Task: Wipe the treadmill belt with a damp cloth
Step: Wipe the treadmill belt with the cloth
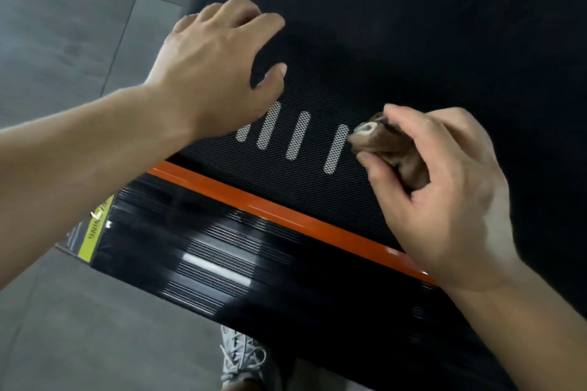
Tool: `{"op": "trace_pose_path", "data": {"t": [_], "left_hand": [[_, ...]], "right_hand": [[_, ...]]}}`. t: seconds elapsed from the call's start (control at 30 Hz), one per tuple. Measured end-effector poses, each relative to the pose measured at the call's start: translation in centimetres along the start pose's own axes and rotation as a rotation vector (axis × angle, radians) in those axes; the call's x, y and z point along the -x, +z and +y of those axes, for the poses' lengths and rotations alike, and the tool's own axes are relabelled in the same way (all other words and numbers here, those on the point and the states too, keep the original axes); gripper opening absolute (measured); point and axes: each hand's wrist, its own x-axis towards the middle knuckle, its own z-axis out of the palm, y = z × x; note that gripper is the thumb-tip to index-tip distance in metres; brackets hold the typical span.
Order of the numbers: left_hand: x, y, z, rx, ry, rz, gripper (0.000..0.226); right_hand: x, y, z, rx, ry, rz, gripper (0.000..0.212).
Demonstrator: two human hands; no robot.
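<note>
We see the right hand [444, 197] gripping a bunched brown cloth [390, 149] whose tip touches the black treadmill belt [413, 41] beside its white dashes [298, 135], while the left hand [216, 67], fingers loosely spread and grasping nothing, rests on the belt's far-left part.

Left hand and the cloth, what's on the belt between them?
In the head view, short white stripes printed on the black belt lie between the left hand and the brown cloth held in the right hand.
</note>
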Motion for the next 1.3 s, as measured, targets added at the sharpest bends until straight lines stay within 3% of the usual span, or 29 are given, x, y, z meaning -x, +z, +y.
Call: {"op": "trace_pose_path", "data": {"t": [0.4,0.63,0.93,1.3], "left_hand": [[0.2,-1.9,-8.1,0.001,-0.016,0.072,0.057],[-1.3,-3.3,-22.3,0.009,0.064,0.039,0.058],[-2.9,-10.4,-42.1,-0.003,0.155,0.004,0.059],[-5.5,-21.3,-56.8,0.079,0.167,0.027,0.06]], "right_hand": [[-3.1,6.2,-7.6,-0.01,-0.031,-0.072,0.043],[-7.4,15.5,-17.7,0.023,0.004,-0.017,0.042],[-16.1,28.0,-34.1,0.018,0.167,0.029,0.046],[-27.6,31.5,-49.3,0.042,0.252,0.058,0.044]]}}
